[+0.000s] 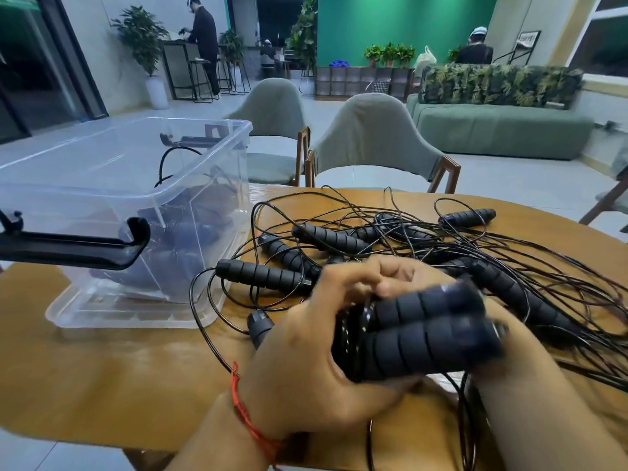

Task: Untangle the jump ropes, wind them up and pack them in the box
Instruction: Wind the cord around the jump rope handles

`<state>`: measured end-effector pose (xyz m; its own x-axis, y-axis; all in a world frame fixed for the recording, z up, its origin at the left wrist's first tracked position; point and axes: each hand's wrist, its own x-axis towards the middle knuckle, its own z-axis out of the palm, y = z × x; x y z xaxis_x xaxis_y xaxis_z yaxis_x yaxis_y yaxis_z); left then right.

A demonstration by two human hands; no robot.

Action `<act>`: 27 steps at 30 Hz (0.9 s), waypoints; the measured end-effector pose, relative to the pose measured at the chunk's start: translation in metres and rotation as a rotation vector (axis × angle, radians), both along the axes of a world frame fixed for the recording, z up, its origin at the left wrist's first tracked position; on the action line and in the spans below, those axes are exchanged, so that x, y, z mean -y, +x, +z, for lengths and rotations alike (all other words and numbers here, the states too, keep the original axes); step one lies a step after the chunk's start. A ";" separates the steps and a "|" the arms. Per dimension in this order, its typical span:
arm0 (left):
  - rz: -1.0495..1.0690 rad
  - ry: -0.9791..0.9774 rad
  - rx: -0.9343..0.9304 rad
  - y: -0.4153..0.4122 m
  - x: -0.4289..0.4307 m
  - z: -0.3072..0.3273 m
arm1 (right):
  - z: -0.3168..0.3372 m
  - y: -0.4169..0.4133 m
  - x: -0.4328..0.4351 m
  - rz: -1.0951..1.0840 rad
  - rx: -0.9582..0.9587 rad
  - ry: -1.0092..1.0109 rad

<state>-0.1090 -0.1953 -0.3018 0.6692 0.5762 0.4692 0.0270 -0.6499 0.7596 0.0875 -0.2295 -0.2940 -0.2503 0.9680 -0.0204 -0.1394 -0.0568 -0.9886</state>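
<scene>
A wooden table [102,385] in a lounge with two chairs [373,137]; one clear box [142,185]. The left hand [306,351] fingers grip two handles [424,331]; right-hand fingers can't be told.

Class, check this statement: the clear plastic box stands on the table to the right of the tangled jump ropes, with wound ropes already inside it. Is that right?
Not quite. In the head view the clear plastic box stands to the left of the tangled jump ropes on the table. The rest holds: dark wound ropes already lie inside it.

Jump ropes [331,237]: black, ribbed handles
Box [190,198]: clear, black latches
Table [102,362]: brown woodgrain
Wrist string [243,407]: red
</scene>
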 end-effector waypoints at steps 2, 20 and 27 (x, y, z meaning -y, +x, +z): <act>0.096 0.010 0.182 -0.015 0.020 0.002 | -0.011 0.001 -0.003 -0.220 0.018 0.059; 0.134 -0.950 0.395 -0.023 -0.031 0.009 | 0.017 -0.033 0.015 -0.400 1.284 0.406; 0.225 -0.950 0.525 -0.023 -0.040 -0.001 | 0.034 -0.031 0.027 -0.306 1.420 0.503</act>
<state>-0.1320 -0.1555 -0.3027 0.3516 0.9355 -0.0332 -0.3998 0.1822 0.8983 0.0570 -0.2568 -0.2602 -0.1044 0.9567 0.2716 0.9611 0.1673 -0.2198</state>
